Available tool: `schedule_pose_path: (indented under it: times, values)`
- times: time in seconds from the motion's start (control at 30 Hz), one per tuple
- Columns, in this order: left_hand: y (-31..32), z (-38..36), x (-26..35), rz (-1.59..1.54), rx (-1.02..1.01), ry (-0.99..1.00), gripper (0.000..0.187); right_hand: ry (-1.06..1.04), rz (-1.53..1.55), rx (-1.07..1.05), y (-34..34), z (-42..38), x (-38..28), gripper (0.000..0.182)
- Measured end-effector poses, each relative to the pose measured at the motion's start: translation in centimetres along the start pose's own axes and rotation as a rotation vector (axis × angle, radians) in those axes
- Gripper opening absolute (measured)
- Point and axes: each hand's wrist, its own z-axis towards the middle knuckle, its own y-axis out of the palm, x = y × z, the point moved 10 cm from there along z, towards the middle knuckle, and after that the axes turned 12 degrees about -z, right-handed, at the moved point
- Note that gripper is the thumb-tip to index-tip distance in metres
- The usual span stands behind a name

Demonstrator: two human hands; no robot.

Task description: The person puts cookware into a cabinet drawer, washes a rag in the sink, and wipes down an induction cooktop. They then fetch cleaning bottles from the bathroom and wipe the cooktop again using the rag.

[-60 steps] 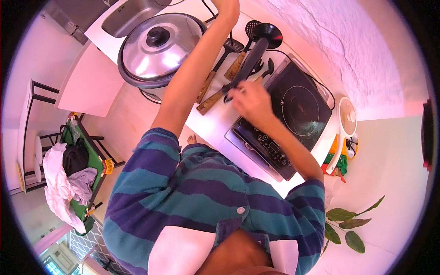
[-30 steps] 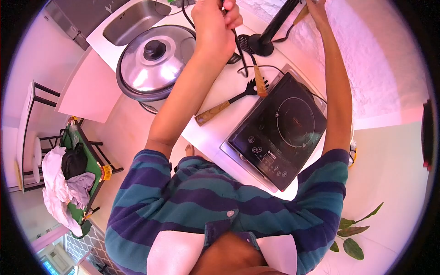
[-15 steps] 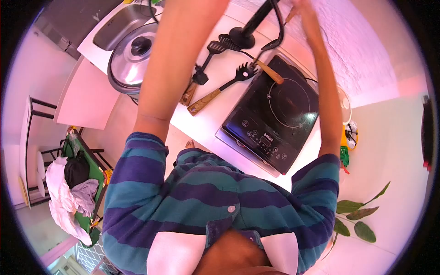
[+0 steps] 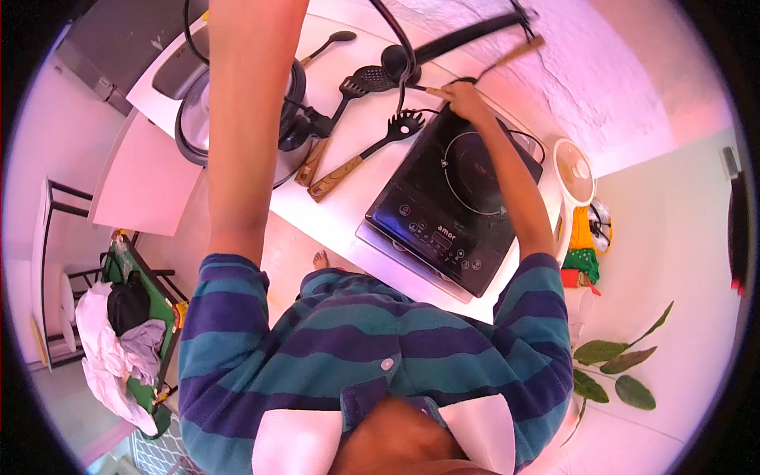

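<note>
My right hand [image 4: 467,103] is closed around the wooden-handled end of a dark utensil [image 4: 435,93], above the back edge of the black induction cooktop [image 4: 427,198]. My left forearm [image 4: 241,134] runs up past the top edge, and its hand is out of frame. A black utensil stand [image 4: 467,39] leans across the back of the counter, with a wooden-handled utensil [image 4: 518,51] near its far end. To the left lie a pasta server [image 4: 396,131], a slotted turner [image 4: 352,89], and a perforated skimmer [image 4: 372,77].
A pot with a shiny lid [image 4: 192,119] is partly hidden behind my left forearm. Another dark spoon [image 4: 340,36] lies at the back. A round lidded container [image 4: 574,170] stands right of the cooktop. A black cable [image 4: 408,43] crosses near the stand.
My right hand has come down from near the wall and taken hold of the utensil that lay across the cooktop. The stand tilts lower to the right. My left arm has shifted left.
</note>
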Motion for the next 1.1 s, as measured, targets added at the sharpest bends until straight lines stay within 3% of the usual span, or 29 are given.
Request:
schedule_pose_path:
  times: [0.1,0.2,0.27,0.33,0.4,0.47,0.53,0.6,0.7,0.73,0.8,0.87,0.9,1.0,1.03,1.1]
  values:
    - [-0.2,-1.5,-0.6,-0.063,0.002,-0.103,0.023,-0.059,-0.11,0.133,-1.0,1.8,1.3,0.045]
    - [-1.2,-2.4,-2.0,-0.146,0.065,-0.247,0.027,0.078,0.097,0.053,2.0,2.8,4.3,0.046]
    - [-1.0,-3.7,-3.2,-0.213,0.116,-0.308,0.027,0.088,0.165,0.22,4.0,3.6,6.7,0.038]
    - [-0.8,-5.1,-4.8,-0.25,0.14,-0.385,0.027,0.164,0.33,0.339,1.0,0.4,5.9,0.036]
    - [-1.3,-7.0,-7.2,-0.292,0.151,-0.528,0.028,0.161,0.558,0.298,-2.7,-4.2,3.6,0.027]
    - [-5.4,-9.9,-10.5,-0.05,0.036,-0.747,0.018,0.132,0.743,0.282,-4.9,-8.9,2.2,0.026]
    - [-6.5,-15.7,-15.5,-0.403,0.369,-0.95,0.016,0.19,0.74,0.332,-8.6,-15.3,1.0,0.025]
    - [-10.5,-19.7,-17.6,-0.215,0.394,-1.048,0.018,0.372,0.827,0.463,-9.1,-21.8,2.9,0.026]
    - [-16.9,-22.2,-17.4,0.499,0.341,-1.032,0.019,0.757,0.581,0.613,-6.7,-32.4,6.1,0.032]
    - [-19.2,-22.5,-16.9,0.807,0.28,-0.969,0.019,0.848,0.495,0.662,-4.7,-35.4,7.0,0.036]
    - [-22.2,-22.1,-15.7,1.275,0.005,-0.723,0.019,0.99,0.655,0.643,0.6,-39.3,7.8,0.044]
    - [-22.4,-21.9,-14.6,1.769,-0.298,-0.358,0.021,1.119,1.079,0.492,3.5,-39.8,5.5,0.047]
    - [-23.5,-22.3,-14.6,1.793,-0.282,-0.384,0.026,1.143,1.117,0.408,4.2,-39.6,4.6,0.051]
    - [-28.0,-25.0,-14.7,1.72,0.123,-0.871,0.03,1.132,1.266,0.329,6.1,-39.1,4.0,0.048]
    - [-29.8,-25.7,-15.0,1.726,0.125,-0.909,0.042,1.163,1.306,0.37,6.0,-39.3,3.9,0.045]
    - [-30.3,-25.4,-15.4,1.872,0.054,-0.848,0.041,1.164,1.127,0.527,5.4,-39.1,4.0,0.051]
